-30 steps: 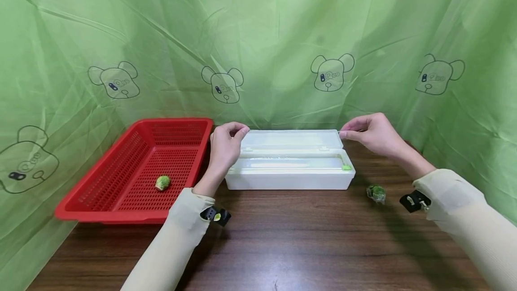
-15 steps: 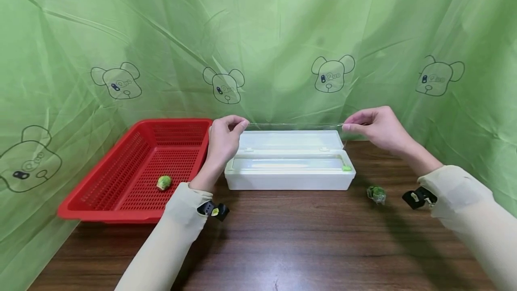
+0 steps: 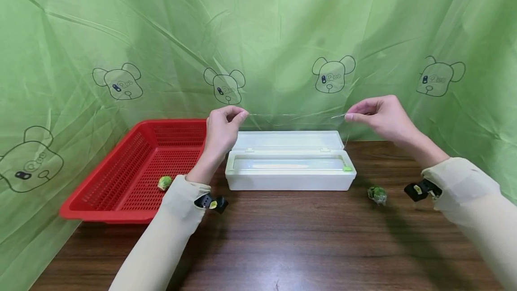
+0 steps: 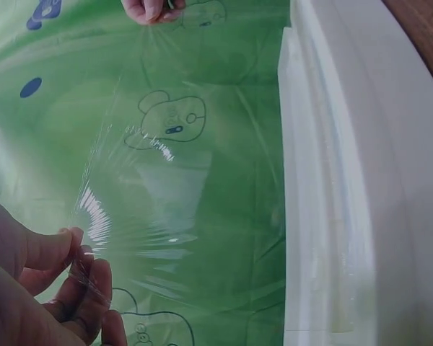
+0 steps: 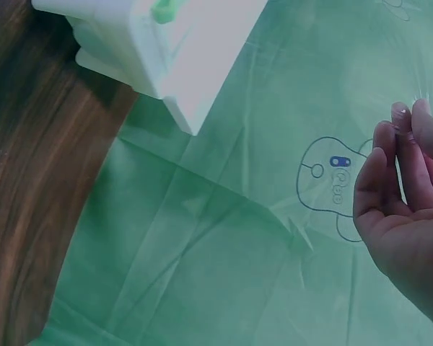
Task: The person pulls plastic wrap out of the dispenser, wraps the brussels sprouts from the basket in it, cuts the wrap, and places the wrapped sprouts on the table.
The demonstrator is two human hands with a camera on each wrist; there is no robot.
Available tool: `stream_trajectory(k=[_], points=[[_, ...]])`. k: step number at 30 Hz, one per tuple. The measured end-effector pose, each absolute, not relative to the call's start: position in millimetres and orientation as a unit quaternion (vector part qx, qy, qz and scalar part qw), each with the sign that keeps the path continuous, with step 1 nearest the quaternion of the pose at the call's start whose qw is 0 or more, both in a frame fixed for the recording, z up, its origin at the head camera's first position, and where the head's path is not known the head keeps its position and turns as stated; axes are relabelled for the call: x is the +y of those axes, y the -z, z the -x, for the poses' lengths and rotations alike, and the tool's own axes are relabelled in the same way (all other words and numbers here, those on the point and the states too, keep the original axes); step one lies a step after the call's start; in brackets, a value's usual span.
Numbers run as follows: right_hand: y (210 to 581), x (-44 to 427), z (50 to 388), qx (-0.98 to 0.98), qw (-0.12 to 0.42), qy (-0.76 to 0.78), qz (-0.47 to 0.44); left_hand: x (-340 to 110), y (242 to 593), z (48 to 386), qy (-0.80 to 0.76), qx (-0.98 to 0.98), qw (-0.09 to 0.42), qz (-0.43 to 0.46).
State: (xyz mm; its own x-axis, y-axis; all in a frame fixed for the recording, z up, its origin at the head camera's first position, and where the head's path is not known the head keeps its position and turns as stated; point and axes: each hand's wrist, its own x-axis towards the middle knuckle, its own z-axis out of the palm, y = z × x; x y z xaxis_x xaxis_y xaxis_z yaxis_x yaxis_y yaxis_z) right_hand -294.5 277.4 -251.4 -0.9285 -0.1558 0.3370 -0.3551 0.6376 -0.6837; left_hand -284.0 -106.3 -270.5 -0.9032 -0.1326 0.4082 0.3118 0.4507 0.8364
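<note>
Between my two hands stretches a sheet of clear plastic wrap (image 4: 97, 216), its top edge a thin shiny line in the head view. My left hand (image 3: 223, 131) pinches one corner between thumb and fingers. The other corner is pinched by my right hand (image 3: 381, 116), as the right wrist view also shows. Below the sheet stands a white plastic-wrap box (image 3: 288, 181), its lid (image 3: 288, 139) tipped back, with a green slider (image 3: 347, 169) at the right end. A shiny roll (image 3: 288, 164) lies inside it.
At the left, a red plastic basket (image 3: 109, 217) holds one small Brussels sprout (image 3: 164, 183). Another sprout, wrapped in film (image 3: 377, 195), sits on the brown wooden table (image 3: 291, 241) right of the box. Green cloth (image 3: 274, 35) hangs behind.
Both hands have risen from the lid's level to well above it, drawing the plastic wrap up out of the box. The box and the sprouts have stayed in place.
</note>
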Motion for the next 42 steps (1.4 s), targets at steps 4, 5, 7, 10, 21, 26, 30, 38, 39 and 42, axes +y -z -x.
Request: stream_trajectory(k=[4, 5, 7, 10, 21, 26, 30, 38, 39, 42], points=[[245.1, 277.0, 293.8, -0.896, 0.129, -0.402, -0.141, -107.4, 263.9, 283.8, 0.519, -0.825, 0.215, 0.056], [243.7, 277.2, 293.7, -0.896, 0.13, -0.4, -0.14, -107.7, 262.6, 283.9, 0.519, -0.825, 0.215, 0.057], [240.8, 277.8, 293.6, -0.897, 0.133, -0.397, -0.14, -108.3, 259.6, 283.7, 0.519, -0.825, 0.216, 0.059], [236.2, 278.8, 294.0, -0.897, 0.136, -0.396, -0.139, -108.9, 254.7, 283.5, 0.519, -0.825, 0.216, 0.061], [221.6, 278.3, 294.7, -0.892, 0.133, -0.412, -0.13, -111.0, 239.3, 284.4, 0.523, -0.822, 0.216, 0.062], [216.8, 278.1, 294.2, -0.892, 0.133, -0.412, -0.13, -112.7, 233.9, 284.8, 0.526, -0.82, 0.216, 0.064], [211.6, 277.4, 294.4, -0.888, 0.139, -0.417, -0.133, -112.8, 227.6, 285.4, 0.523, -0.82, 0.223, 0.063], [199.2, 276.6, 291.5, -0.885, 0.148, -0.422, -0.128, -113.4, 214.1, 285.4, 0.533, -0.813, 0.221, 0.076], [197.9, 276.5, 291.4, -0.885, 0.147, -0.423, -0.126, -113.7, 212.6, 285.3, 0.534, -0.812, 0.222, 0.078], [194.3, 276.2, 291.4, -0.882, 0.148, -0.429, -0.126, -114.8, 208.7, 285.2, 0.539, -0.809, 0.22, 0.083]])
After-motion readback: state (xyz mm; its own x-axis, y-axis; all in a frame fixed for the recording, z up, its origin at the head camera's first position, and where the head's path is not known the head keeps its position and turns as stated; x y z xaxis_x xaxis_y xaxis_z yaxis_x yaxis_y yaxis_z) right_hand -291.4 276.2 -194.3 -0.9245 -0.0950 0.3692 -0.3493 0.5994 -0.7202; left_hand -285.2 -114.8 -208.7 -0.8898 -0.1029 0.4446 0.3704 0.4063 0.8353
